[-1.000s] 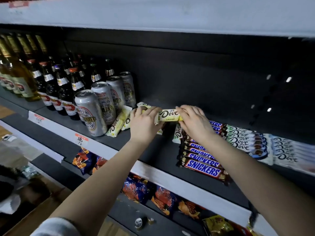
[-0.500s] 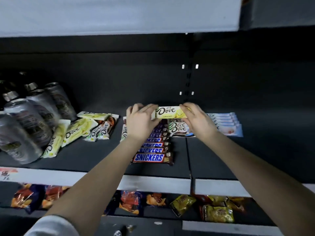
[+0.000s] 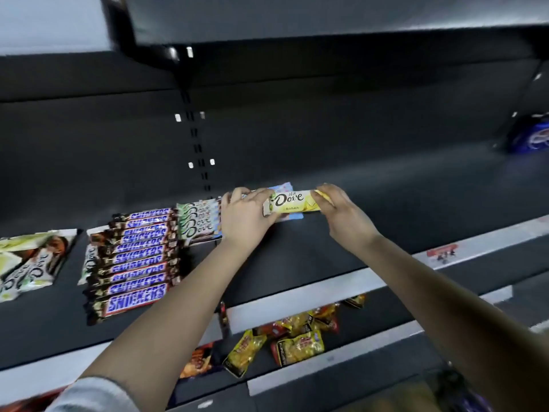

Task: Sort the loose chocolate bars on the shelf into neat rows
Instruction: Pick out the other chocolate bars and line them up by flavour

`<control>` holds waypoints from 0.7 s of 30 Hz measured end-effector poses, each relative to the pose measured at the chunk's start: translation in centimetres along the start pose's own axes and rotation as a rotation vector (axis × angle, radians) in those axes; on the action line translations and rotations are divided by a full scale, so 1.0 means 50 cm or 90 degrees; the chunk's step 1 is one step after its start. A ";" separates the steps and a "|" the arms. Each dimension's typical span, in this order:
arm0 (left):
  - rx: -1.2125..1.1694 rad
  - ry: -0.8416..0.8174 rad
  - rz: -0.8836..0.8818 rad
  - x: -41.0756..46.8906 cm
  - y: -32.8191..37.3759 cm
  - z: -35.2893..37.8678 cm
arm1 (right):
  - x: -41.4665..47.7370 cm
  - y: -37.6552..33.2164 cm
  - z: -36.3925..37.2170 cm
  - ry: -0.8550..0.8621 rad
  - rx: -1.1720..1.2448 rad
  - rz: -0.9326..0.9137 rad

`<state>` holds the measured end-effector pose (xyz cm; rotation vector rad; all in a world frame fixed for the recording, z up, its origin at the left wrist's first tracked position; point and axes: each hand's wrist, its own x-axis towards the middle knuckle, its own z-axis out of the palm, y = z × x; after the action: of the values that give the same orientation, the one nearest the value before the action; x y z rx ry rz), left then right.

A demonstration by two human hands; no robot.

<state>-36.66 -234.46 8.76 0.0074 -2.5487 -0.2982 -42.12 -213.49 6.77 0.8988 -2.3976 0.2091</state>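
Shelf [image 3: 297,257]: Snickers row [image 3: 133,257] at left, Dove row [image 3: 197,218] next to it. Yellow bar [image 3: 292,202] is up over that row's right end, long axis L-R. L hand [image 3: 243,215] and R hand [image 3: 341,212] each have one end, fingers [image 3: 326,193] clamped on wrapper.

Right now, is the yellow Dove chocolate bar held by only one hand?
No, the left hand grips one end of the yellow Dove chocolate bar and the right hand pinches the other.
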 end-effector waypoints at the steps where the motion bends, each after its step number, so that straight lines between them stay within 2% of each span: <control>1: -0.002 -0.006 0.002 0.004 0.019 0.012 | -0.012 0.016 -0.006 -0.004 -0.017 0.004; 9: -0.028 -0.056 0.012 0.012 0.118 0.079 | -0.078 0.119 -0.015 -0.075 0.020 0.036; 13: -0.012 -0.112 0.008 0.017 0.134 0.103 | -0.093 0.136 -0.020 -0.112 0.055 0.047; 21: -0.015 -0.153 -0.019 0.017 0.138 0.140 | -0.094 0.164 -0.011 -0.197 0.098 0.075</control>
<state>-40.75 -226.30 4.98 0.0016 -2.7845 -0.3596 -44.27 -204.44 5.02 0.9152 -2.7564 0.3247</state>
